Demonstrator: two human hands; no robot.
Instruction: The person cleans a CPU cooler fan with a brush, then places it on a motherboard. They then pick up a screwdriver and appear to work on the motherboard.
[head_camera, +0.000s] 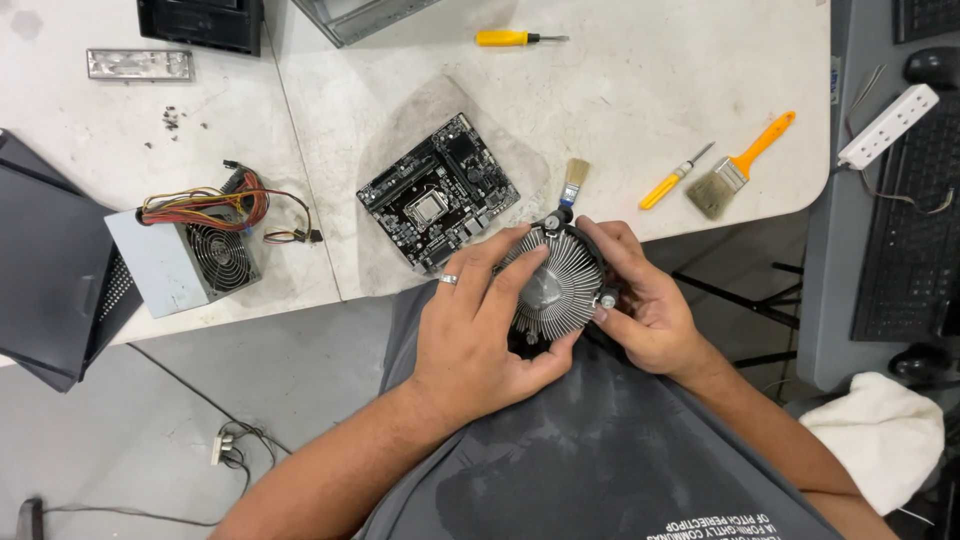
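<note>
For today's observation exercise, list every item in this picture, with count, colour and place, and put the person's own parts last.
Heatsink cooler: one, silver fins, held over the lap.
Motherboard: one, black, table centre.
Power supply: one, grey, coloured wires, table left.
Small brush: one, pale bristles, beside the motherboard.
Large brush: one, orange handle, table right.
Screwdrivers: two, yellow handles, one at top, one by the large brush.
Power strip: one, white, far right.
Keyboard: one, black, right desk.
Cloth: one, white, lower right.
Left hand: ringed, across the fins.
Right hand: gripping the cooler's edge.
</note>
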